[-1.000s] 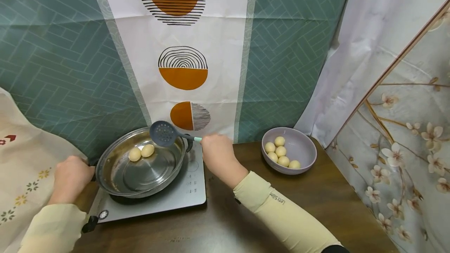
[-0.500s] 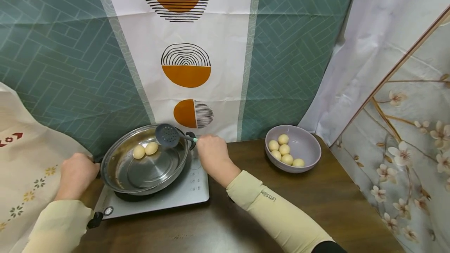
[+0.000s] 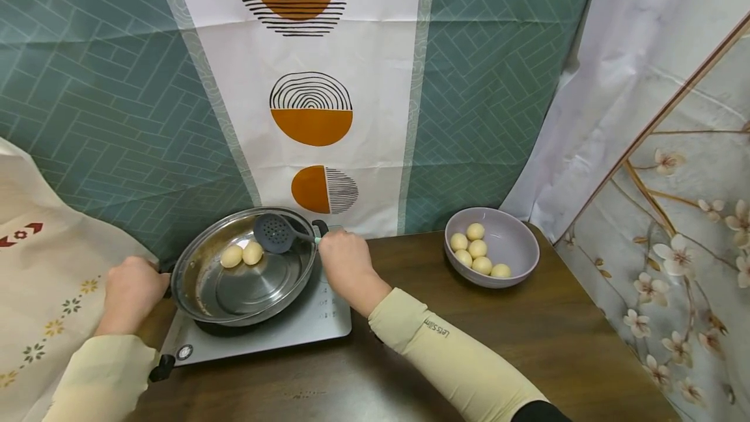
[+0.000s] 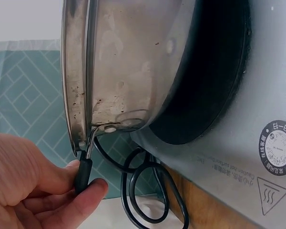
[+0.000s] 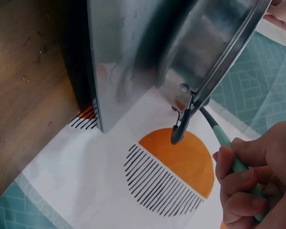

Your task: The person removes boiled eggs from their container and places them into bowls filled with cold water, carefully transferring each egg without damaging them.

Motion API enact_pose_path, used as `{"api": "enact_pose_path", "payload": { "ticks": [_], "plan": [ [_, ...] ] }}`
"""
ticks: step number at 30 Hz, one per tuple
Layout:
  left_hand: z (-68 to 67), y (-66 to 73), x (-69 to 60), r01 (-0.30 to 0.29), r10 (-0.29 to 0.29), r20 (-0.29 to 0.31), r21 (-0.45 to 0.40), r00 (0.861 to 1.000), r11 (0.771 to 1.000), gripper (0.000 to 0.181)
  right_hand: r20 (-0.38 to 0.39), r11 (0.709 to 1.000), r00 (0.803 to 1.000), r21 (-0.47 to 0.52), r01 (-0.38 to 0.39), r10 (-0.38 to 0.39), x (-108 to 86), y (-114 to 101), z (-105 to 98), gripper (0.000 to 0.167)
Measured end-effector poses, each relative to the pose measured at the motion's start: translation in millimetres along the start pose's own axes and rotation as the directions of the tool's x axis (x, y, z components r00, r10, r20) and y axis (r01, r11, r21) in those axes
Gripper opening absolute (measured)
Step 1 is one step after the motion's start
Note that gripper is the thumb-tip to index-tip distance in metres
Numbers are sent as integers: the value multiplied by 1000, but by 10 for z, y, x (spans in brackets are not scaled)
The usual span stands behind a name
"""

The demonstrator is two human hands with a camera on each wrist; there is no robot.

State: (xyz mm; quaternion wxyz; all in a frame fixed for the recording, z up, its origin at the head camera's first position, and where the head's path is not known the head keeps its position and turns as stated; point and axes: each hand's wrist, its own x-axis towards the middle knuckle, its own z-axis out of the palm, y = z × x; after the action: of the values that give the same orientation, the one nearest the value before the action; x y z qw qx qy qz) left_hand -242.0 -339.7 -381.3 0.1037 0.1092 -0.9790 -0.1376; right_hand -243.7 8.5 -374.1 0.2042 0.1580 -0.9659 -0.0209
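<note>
A wide steel pan (image 3: 258,285) sits tilted in view on the cooktop, with two pale yellow balls (image 3: 242,254) in it. My left hand (image 3: 131,290) grips the pan's black left handle (image 4: 84,175), thumb and fingers pinching it in the left wrist view. In my right hand (image 3: 349,266) is a slotted spoon (image 3: 275,234), held by its mint-green handle (image 5: 224,139). The spoon's dark perforated head is over the pan, close to the right-hand ball; whether it touches the ball I cannot tell.
A lilac bowl (image 3: 523,249) with several similar balls stands at the right on the wooden table (image 3: 410,331). The silver induction cooktop (image 3: 293,337) lies under the pan. A black cord (image 4: 128,183) coils behind it. Patterned cloths hang behind.
The slotted spoon has dropped lower into the pan toward the balls, and my right hand has shifted left relative to the pan. My left hand keeps its grip on the handle.
</note>
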Motion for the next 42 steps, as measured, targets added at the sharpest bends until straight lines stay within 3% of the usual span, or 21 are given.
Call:
{"api": "enact_pose_path", "payload": {
  "ticks": [7,15,20,30,42],
  "plan": [
    [-6,-15,-4,-1,1,-12,-17,1000,1000,37,18,998,999,50,37,-38,-62,-32,-13,11],
    [-1,-46,22,-59,58,-35,-24,998,998,37,25,994,997,84,65,-67,-151,-18,-71,10],
    [-7,-33,28,-47,46,-26,-20,999,999,38,66,991,995,116,72,-80,-202,-5,-121,8],
    [33,-33,6,-28,28,-8,-25,1000,999,37,74,983,991,156,102,-115,-297,-10,-203,4],
    [26,-53,2,-48,48,-15,-27,999,998,38,104,973,986,205,109,-132,-350,-35,-261,25]
  ]
}}
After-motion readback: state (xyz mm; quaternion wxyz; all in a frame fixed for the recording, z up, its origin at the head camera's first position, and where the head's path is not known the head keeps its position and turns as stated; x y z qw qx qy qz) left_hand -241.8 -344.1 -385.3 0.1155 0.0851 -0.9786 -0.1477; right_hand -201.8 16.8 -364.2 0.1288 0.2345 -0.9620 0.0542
